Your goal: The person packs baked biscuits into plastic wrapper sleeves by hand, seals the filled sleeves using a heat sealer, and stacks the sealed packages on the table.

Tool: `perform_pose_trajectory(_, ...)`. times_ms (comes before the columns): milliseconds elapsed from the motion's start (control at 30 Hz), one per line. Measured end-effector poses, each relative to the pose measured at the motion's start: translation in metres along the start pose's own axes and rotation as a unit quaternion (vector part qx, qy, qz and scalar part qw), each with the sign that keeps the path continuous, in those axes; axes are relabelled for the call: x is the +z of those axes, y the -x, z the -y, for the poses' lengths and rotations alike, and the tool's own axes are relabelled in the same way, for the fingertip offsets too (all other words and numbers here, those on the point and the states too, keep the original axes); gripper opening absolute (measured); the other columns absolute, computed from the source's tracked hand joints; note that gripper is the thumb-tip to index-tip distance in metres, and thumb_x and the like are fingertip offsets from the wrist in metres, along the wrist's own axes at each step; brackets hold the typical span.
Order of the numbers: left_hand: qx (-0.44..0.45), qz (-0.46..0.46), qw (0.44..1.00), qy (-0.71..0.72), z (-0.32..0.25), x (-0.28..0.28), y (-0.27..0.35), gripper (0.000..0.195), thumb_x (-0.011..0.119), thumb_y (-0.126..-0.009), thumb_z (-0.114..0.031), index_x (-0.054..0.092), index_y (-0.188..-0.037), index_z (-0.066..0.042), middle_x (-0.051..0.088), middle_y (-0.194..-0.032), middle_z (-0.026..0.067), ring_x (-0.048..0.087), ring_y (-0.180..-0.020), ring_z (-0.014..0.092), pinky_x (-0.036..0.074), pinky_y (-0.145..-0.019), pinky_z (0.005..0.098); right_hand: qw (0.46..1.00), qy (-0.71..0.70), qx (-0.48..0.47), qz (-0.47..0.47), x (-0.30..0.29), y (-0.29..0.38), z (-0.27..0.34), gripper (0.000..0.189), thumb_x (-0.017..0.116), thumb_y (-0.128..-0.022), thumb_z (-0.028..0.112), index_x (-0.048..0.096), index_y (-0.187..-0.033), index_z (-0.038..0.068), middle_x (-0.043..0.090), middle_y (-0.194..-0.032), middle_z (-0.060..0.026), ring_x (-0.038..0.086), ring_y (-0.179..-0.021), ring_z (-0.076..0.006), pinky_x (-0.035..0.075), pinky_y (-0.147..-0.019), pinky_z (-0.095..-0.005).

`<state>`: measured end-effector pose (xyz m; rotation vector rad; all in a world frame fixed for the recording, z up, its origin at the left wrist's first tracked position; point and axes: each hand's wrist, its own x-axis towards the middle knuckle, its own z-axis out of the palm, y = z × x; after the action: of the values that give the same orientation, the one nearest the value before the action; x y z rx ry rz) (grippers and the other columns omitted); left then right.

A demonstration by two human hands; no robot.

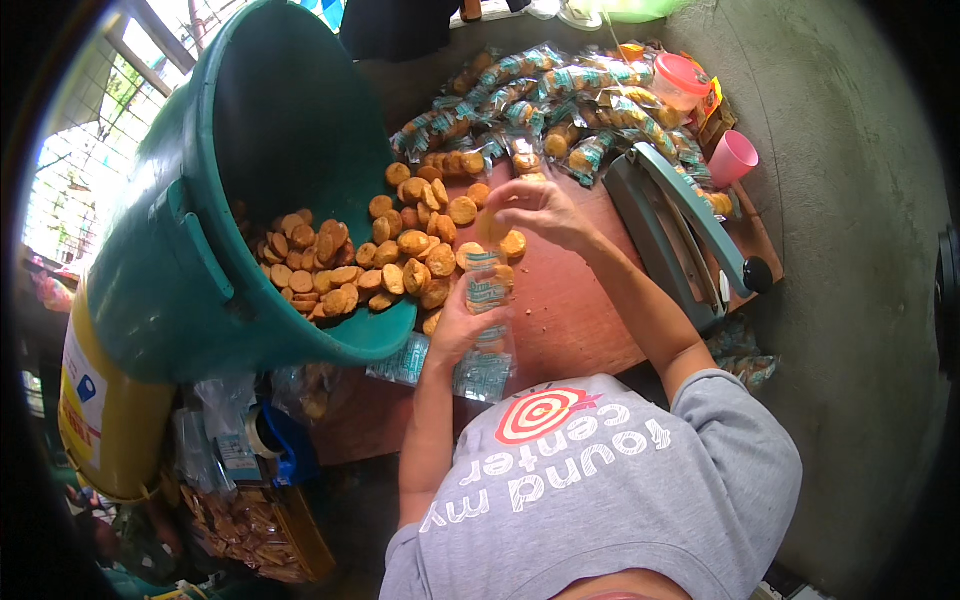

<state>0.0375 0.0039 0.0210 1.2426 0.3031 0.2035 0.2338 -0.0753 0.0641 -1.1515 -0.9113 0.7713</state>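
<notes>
My left hand (466, 324) grips a narrow clear plastic packet (484, 285) with teal print, held upright with round biscuits inside it. Just above the packet's mouth, my right hand (541, 213) pinches a round golden biscuit (491, 227) between thumb and fingers. Loose biscuits (415, 241) spill from a large green plastic tub (330, 112) lying on its side, onto the reddish tabletop (566, 300). Flat printed plastic packets (482, 377) lie below my left hand, close to my shirt.
Filled biscuit packets (525, 90) are heaped at the back. At the right stands a grey-green impulse sealer (675, 225), near a pink cup (733, 159) and a red-lidded jar (681, 82). A blue tape dispenser (289, 442) and yellow container (112, 420) are at the left. A concrete wall (840, 300) bounds the right.
</notes>
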Motion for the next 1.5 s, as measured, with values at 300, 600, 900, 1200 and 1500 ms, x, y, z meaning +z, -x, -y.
perform_pose_trajectory(300,-0.031,0.026,0.999,0.034,0.0,-0.007,-0.009,0.037,0.065,-0.08,-0.014,0.048,-0.111,-0.005,0.058,-0.087,0.003,0.06,-0.078,0.013,0.05,-0.07,0.0277,0.942,0.277,0.078,0.172,0.024,0.009,0.008,0.033,0.06,-0.084,0.034,0.067,-0.095,0.004,0.064,-0.076,-0.0035,0.055,-0.071,-0.0098,0.044,-0.061,-0.0287)
perform_pose_trajectory(600,-0.102,0.074,0.97,0.209,-0.005,-0.007,-0.001,0.038,0.058,-0.086,-0.02,0.043,-0.117,-0.005,0.057,-0.089,0.008,0.062,-0.074,0.017,0.052,-0.062,0.0291,0.951,0.308,0.011,0.027,-0.002,-0.008,-0.031,0.022,0.056,-0.085,0.022,0.062,-0.101,0.008,0.064,-0.094,-0.0098,0.06,-0.092,-0.0187,0.046,-0.079,-0.0295)
perform_pose_trajectory(900,-0.084,0.057,0.98,0.169,-0.006,-0.008,-0.002,0.045,0.067,-0.078,-0.012,0.044,-0.116,-0.005,0.059,-0.083,0.0048,0.062,-0.068,0.015,0.051,-0.06,0.0262,0.899,0.423,0.103,0.053,-0.027,0.003,-0.049,0.023,0.069,-0.067,0.008,0.062,-0.09,0.005,0.061,-0.09,-0.0092,0.06,-0.077,-0.0191,0.049,-0.065,-0.0317)
perform_pose_trajectory(1200,-0.071,0.055,0.989,0.119,0.0,-0.009,-0.006,0.047,0.069,-0.076,-0.01,0.044,-0.115,-0.005,0.058,-0.082,0.0036,0.061,-0.067,0.013,0.05,-0.061,0.0249,0.89,0.426,-0.161,-0.011,-0.017,0.002,-0.035,0.017,0.065,-0.066,-0.002,0.06,-0.079,0.007,0.055,-0.077,-0.0072,0.057,-0.083,-0.026,0.048,-0.068,-0.034)
perform_pose_trajectory(1500,-0.07,0.041,0.989,0.122,-0.003,-0.011,-0.004,0.045,0.07,-0.075,-0.007,0.046,-0.113,-0.004,0.058,-0.082,0.0032,0.061,-0.068,0.013,0.05,-0.062,0.025,0.855,0.506,-0.011,0.111,-0.028,0.017,-0.052,0.02,0.073,-0.063,0.014,0.064,-0.08,0.008,0.063,-0.083,-0.0084,0.061,-0.078,-0.0248,0.049,-0.071,-0.0354)
